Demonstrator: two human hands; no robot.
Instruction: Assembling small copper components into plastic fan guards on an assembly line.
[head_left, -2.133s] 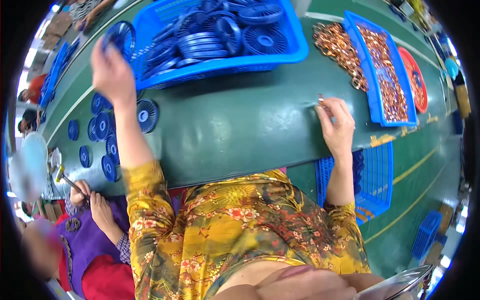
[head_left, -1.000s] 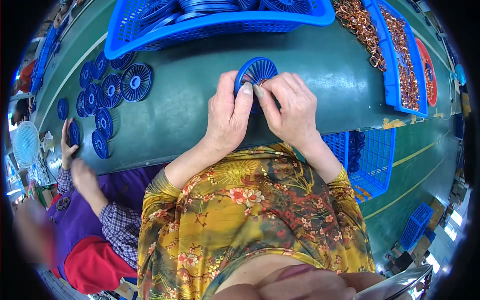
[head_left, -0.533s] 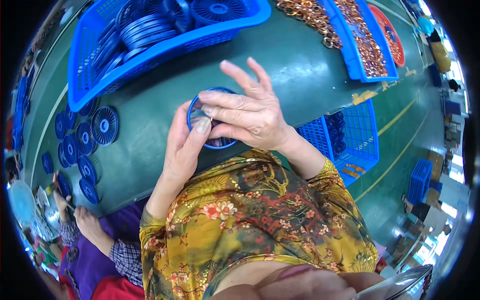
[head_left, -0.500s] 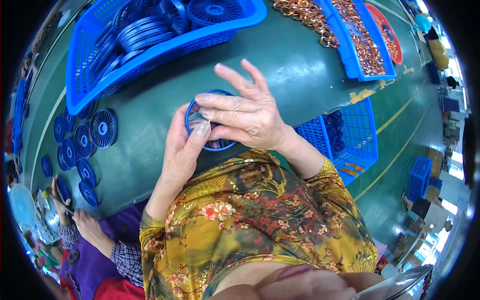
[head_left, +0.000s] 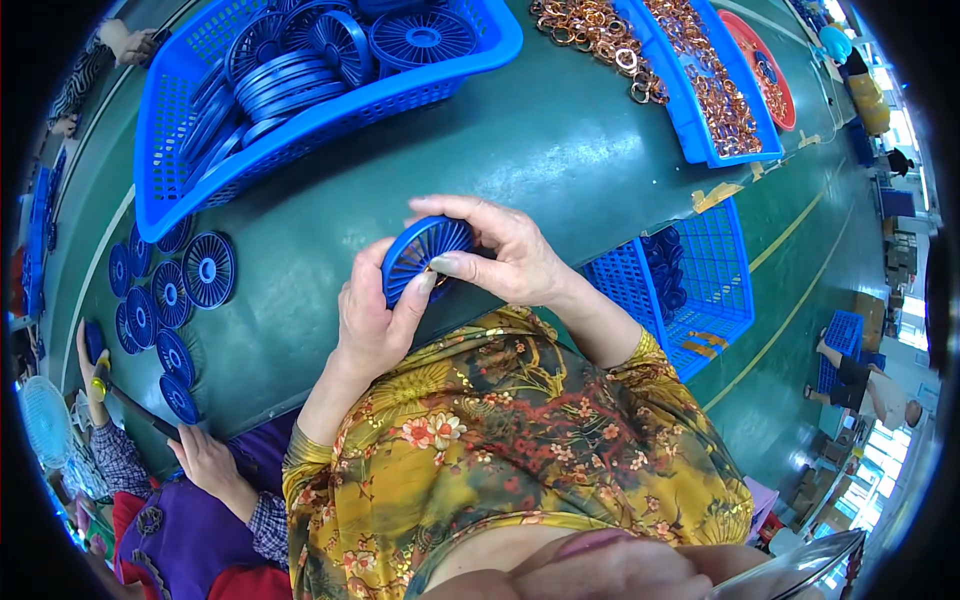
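The left hand has its grip closed on a blue wheel, thumb in front, fingers curled behind the left rim; the right hand clasps it from the other side, thumb reaching toward the hub, fingers partly hidden behind. The thumbs nearly meet at a coppery bit, too small to make out. The wheel is tilted, held up by the near edge of the desk. Green desk top stretches from the hands to the basket beyond, and rightward to the ring pile and tray, whose end comes close to the near edge. Loose wheels lie leftward, the lowest beside that edge.
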